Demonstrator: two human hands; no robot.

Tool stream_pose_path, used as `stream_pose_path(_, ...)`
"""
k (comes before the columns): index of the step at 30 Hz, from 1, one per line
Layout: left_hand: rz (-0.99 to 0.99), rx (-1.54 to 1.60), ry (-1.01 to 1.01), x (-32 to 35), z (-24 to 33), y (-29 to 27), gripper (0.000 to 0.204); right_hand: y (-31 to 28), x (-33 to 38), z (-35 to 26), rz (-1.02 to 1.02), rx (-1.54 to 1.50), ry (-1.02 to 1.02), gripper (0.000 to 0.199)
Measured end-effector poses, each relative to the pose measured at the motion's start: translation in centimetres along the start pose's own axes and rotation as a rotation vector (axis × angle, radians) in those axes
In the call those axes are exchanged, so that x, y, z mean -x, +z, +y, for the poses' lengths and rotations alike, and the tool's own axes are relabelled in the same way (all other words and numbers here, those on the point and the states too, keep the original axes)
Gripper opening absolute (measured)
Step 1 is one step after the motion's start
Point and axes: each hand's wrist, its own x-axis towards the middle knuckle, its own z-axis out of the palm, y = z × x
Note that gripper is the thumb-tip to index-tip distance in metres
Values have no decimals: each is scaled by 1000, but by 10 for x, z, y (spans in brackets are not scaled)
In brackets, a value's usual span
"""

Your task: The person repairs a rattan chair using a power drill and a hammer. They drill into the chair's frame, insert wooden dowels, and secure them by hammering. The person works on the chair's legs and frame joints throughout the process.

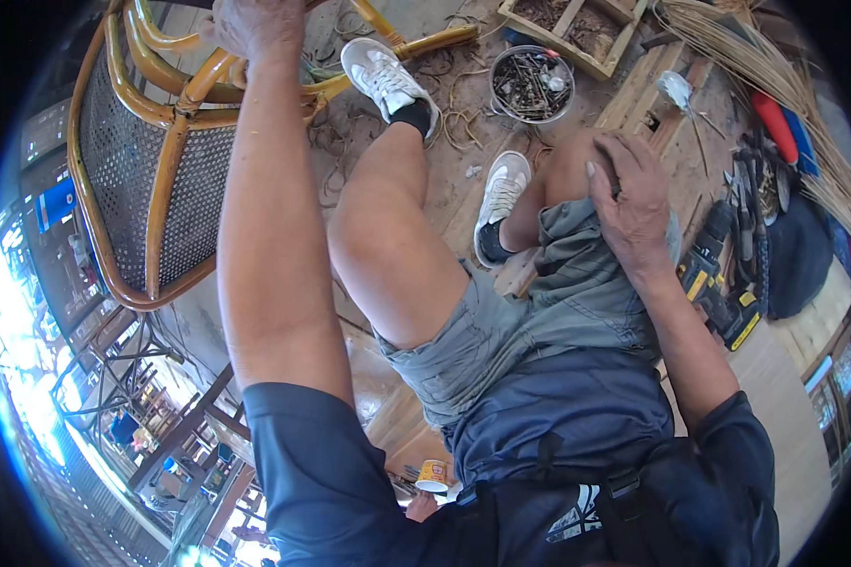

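A rattan chair (171, 180) with glossy brown cane poles and a woven mesh panel fills the upper left. My left hand (258, 26) reaches to its frame at the top edge, with fingers closed around a pole; part of that grip is cut off by the picture's edge. My right hand (631, 194) rests on my bent right knee, fingers laid over the skin and thumb apart, holding nothing. Beyond my shoes stands a round tub (532, 85) full of screws or nails.
A wooden box (577, 33) with compartments sits behind the tub. To the right lie a yellow-and-black cordless drill (719, 283), several pliers-like tools (749, 203), a red-handled object (775, 128) and bundled cane strips (775, 76). A yellow cup (432, 475) stands near another person's hand (422, 507).
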Motion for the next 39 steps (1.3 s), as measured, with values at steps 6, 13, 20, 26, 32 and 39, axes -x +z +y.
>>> stream_pose_path(6,23,-209,355,-33,-39,44,33,-3,5,-4,15,30,41,31)
stream_pose_path(13,-82,-11,140,-33,-9,30,42,-5,5,5,-30,3,113,34)
stream_pose_path(20,-41,19,54,-22,-6,21,37,-5,-21,12,-78,-291,220,34)
stream_pose_path(26,-76,81,56,-3,-4,6,40,18,-99,14,49,-905,306,42)
stream_pose_path(32,-47,-57,19,10,12,-4,38,34,-170,-7,78,-1121,333,58)
stream_pose_path(39,-84,-33,86,44,23,-28,19,45,-192,-15,46,-1097,361,51)
